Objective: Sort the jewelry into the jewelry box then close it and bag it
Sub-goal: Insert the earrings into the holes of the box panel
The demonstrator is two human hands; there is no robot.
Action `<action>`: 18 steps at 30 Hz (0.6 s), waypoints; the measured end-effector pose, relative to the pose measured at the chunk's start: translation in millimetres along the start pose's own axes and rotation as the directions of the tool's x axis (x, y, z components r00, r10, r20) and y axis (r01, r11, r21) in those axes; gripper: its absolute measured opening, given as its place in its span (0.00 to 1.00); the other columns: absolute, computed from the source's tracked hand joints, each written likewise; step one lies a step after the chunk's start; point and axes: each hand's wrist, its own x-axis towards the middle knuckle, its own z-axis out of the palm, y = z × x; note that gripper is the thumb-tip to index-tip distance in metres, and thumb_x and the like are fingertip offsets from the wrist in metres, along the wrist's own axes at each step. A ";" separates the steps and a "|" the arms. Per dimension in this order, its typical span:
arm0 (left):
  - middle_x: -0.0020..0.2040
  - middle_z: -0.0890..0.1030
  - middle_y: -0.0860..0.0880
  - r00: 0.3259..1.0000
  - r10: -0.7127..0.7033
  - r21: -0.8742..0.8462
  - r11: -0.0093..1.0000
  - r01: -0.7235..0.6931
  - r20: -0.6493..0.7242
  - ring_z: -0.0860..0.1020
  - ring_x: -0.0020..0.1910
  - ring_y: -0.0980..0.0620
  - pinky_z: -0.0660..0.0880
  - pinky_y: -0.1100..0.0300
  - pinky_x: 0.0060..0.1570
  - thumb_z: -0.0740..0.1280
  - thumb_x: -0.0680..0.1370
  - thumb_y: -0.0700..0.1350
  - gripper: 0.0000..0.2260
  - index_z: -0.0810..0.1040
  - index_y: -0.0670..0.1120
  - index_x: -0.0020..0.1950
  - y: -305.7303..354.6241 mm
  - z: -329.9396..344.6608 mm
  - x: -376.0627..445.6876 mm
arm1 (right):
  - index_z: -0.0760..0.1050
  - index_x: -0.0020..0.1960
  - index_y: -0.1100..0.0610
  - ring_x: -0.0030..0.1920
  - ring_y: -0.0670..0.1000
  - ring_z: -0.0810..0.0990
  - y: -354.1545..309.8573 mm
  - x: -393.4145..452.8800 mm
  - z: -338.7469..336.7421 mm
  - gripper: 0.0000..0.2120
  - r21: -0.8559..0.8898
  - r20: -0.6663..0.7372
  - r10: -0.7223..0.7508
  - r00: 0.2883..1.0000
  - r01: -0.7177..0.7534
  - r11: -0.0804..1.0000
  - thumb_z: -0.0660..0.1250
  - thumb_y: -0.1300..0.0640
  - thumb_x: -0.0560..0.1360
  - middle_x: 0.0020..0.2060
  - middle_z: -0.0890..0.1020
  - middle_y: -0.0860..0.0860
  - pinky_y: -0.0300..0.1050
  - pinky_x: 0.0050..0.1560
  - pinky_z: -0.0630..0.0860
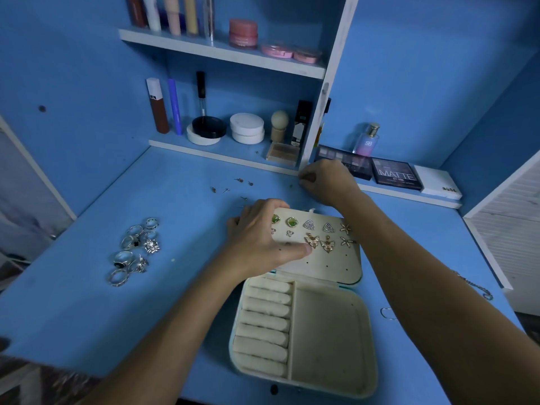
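Left hand (260, 235) fingers curl over the earring panel (318, 244) of the open jewelry box (304, 331), steadying it, while right hand (324, 179) pinches something unseen beyond it; earring step likely underway, rings (136, 249) still loose at left need slotting next.
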 end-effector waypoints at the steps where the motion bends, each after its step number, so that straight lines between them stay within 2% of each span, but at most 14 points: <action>1: 0.61 0.68 0.60 1.000 -0.001 0.003 1.000 0.001 0.003 0.63 0.62 0.60 0.55 0.59 0.65 0.74 0.67 0.64 0.33 0.66 0.58 0.67 -0.7 0.3 0.4 | 0.84 0.56 0.50 0.54 0.55 0.81 -0.9 0.1 -0.7 0.11 -0.010 0.005 0.000 1.000 0.000 1.000 0.65 0.54 0.79 0.54 0.85 0.51 0.49 0.54 0.80; 6: 0.62 0.69 0.60 1.000 0.008 0.015 1.000 -0.008 0.007 0.64 0.64 0.59 0.54 0.60 0.62 0.73 0.65 0.66 0.34 0.66 0.59 0.67 -3.3 1.7 1.9 | 0.84 0.55 0.49 0.53 0.55 0.82 -3.6 1.1 -0.4 0.11 -0.036 -0.002 0.021 1.000 -0.021 0.999 0.63 0.55 0.79 0.53 0.85 0.50 0.47 0.49 0.80; 10: 0.61 0.69 0.60 1.000 0.014 0.014 1.000 -0.014 -0.005 0.64 0.63 0.59 0.53 0.61 0.60 0.75 0.68 0.62 0.32 0.66 0.58 0.67 -2.2 1.3 1.2 | 0.82 0.56 0.49 0.53 0.58 0.81 -5.9 2.3 2.9 0.11 -0.073 0.000 0.063 0.998 -0.063 0.995 0.61 0.55 0.80 0.55 0.83 0.53 0.46 0.45 0.76; 15: 0.61 0.68 0.60 1.000 0.014 0.009 1.000 -0.014 0.000 0.64 0.63 0.59 0.55 0.59 0.64 0.75 0.69 0.62 0.31 0.66 0.58 0.67 -1.9 -0.1 0.5 | 0.80 0.57 0.52 0.55 0.59 0.80 -4.8 0.5 3.3 0.12 -0.086 0.023 0.080 0.997 -0.078 0.993 0.59 0.55 0.80 0.56 0.81 0.55 0.48 0.48 0.78; 18: 0.60 0.68 0.61 1.000 0.012 -0.006 1.000 -0.012 0.004 0.64 0.62 0.60 0.56 0.58 0.65 0.75 0.69 0.61 0.31 0.66 0.58 0.66 -0.7 -1.3 -0.1 | 0.81 0.52 0.56 0.50 0.59 0.81 -1.7 -3.5 -0.2 0.11 -0.051 0.031 0.066 0.997 -0.064 0.997 0.60 0.58 0.78 0.51 0.83 0.56 0.48 0.46 0.79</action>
